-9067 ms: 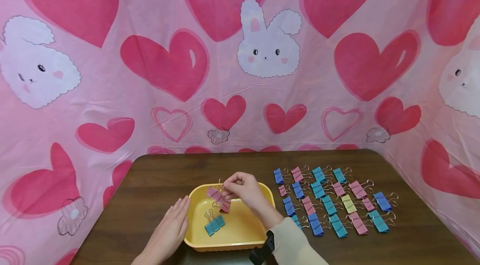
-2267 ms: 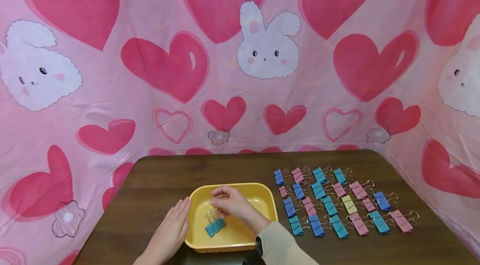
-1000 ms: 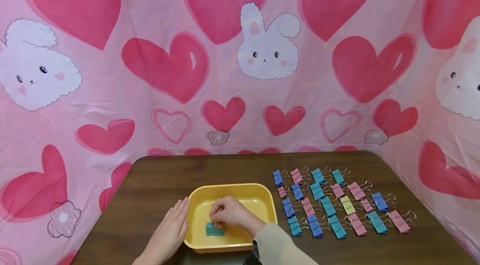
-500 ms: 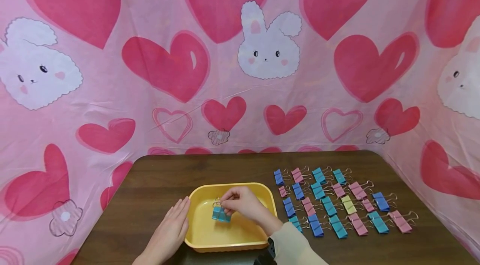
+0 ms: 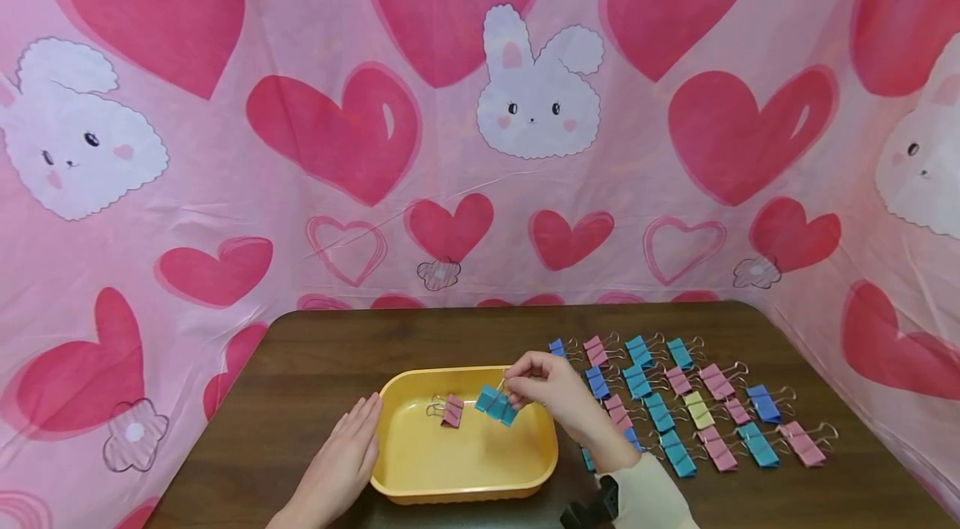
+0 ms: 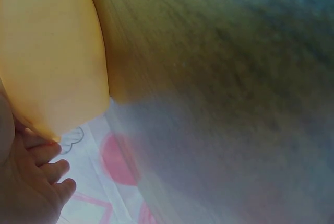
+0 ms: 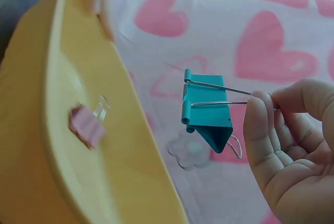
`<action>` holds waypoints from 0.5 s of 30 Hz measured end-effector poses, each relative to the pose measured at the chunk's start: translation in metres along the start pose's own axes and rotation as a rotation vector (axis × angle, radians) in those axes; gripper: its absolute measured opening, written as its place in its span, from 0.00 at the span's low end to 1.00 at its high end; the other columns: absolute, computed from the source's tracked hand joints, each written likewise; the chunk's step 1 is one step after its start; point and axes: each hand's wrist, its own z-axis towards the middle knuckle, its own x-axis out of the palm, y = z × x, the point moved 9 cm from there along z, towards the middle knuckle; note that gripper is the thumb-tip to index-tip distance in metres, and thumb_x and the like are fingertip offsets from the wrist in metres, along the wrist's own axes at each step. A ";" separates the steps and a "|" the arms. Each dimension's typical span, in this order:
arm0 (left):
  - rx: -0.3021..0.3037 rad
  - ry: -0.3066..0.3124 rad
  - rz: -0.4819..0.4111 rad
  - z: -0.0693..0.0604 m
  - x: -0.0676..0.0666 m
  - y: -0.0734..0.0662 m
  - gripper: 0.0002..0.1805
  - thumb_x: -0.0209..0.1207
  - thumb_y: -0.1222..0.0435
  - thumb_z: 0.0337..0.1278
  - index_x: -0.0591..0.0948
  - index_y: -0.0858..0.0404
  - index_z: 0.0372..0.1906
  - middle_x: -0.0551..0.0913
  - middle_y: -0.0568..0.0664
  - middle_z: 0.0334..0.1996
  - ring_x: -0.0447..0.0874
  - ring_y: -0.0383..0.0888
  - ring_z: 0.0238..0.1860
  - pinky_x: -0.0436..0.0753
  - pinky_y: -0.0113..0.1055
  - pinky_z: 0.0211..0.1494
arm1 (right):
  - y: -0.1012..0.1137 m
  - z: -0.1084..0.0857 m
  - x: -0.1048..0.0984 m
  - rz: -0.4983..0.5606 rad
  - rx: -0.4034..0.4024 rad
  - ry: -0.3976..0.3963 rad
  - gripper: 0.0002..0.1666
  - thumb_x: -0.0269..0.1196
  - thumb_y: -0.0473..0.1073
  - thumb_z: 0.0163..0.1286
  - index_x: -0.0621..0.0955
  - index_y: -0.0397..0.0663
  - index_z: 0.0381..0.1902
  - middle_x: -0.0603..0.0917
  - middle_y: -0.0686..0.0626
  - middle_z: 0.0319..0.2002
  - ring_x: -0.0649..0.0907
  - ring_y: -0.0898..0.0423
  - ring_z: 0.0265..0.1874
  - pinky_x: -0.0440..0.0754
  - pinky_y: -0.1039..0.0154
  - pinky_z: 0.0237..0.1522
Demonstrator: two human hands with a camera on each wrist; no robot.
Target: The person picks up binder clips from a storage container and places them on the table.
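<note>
My right hand [image 5: 555, 396] pinches a teal binder clip [image 5: 495, 406] by its wire handle, holding it above the right part of a yellow tray [image 5: 457, 466]. In the right wrist view the thumb and fingertips grip one handle of the teal binder clip [image 7: 209, 112], whose body hangs free. A small pink binder clip [image 5: 453, 411] lies inside the tray. My left hand [image 5: 337, 454] rests with straight fingers against the tray's left wall; in the left wrist view its fingers [image 6: 52, 171] show beside the tray's side [image 6: 52, 51].
Rows of pink, blue, teal and yellow binder clips [image 5: 678, 452] lie on the right of the dark wooden table [image 5: 300, 362]. My right hand and sleeve hide some of the left ones. A pink heart-patterned cloth [image 5: 645, 146] hangs behind the table.
The teal clip has been lifted from the tray's floor and carried right and up. A pink clip now shows in the tray. Earlier, another pink clip joined the front row. The left hand stays put.
</note>
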 end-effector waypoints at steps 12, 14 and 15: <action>0.002 -0.003 0.001 -0.001 0.000 -0.001 0.24 0.52 0.70 0.59 0.69 0.74 0.61 0.67 0.61 0.62 0.62 0.56 0.63 0.61 0.51 0.63 | -0.003 -0.041 -0.072 0.161 -0.056 -0.077 0.04 0.55 0.32 0.66 0.78 0.41 0.34 0.80 0.48 0.28 0.81 0.58 0.26 0.82 0.64 0.33; 0.003 -0.009 0.003 -0.001 -0.001 -0.001 0.24 0.52 0.70 0.59 0.69 0.74 0.61 0.67 0.61 0.62 0.63 0.56 0.63 0.61 0.51 0.63 | -0.006 -0.047 -0.079 0.190 -0.056 -0.068 0.04 0.55 0.32 0.67 0.78 0.41 0.34 0.80 0.48 0.28 0.81 0.58 0.27 0.82 0.64 0.33; 0.003 -0.015 0.001 -0.001 -0.001 -0.001 0.24 0.52 0.70 0.59 0.69 0.74 0.61 0.67 0.60 0.62 0.63 0.56 0.63 0.62 0.52 0.63 | -0.007 -0.050 -0.081 0.199 -0.060 -0.058 0.05 0.54 0.31 0.67 0.78 0.40 0.35 0.80 0.49 0.28 0.81 0.58 0.27 0.82 0.64 0.33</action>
